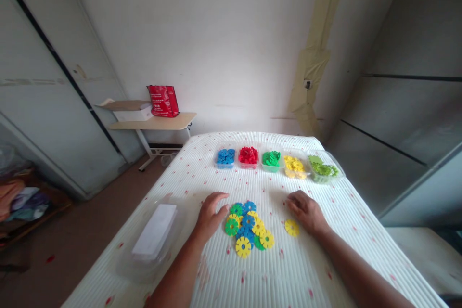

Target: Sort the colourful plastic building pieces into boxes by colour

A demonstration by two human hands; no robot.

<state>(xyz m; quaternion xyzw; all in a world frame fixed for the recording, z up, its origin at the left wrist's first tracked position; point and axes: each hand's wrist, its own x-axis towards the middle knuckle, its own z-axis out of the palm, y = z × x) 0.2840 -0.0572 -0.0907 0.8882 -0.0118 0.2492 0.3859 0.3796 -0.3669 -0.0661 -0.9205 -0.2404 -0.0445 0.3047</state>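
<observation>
A small pile of plastic snowflake discs (247, 222) in blue, green and yellow lies on the table in front of me. Just left of it rests my left hand (212, 214), thumb and fingers apart with nothing between them, close to the green discs (231, 227). To the right, my right hand (308, 209) lies on the cloth with its fingers curled together; I see nothing in them, though the palm side is hidden. One loose yellow disc (291, 227) sits between the pile and my right wrist, apart from both.
Clear tubs along the far side hold blue (225, 158), red (249, 156), green (271, 159), yellow (294, 165) and light green pieces (323, 168). At left lies a clear plastic lid or tray (126, 269) with a white block (155, 231). Behind stands a side table (162, 122) with a red bag (163, 101).
</observation>
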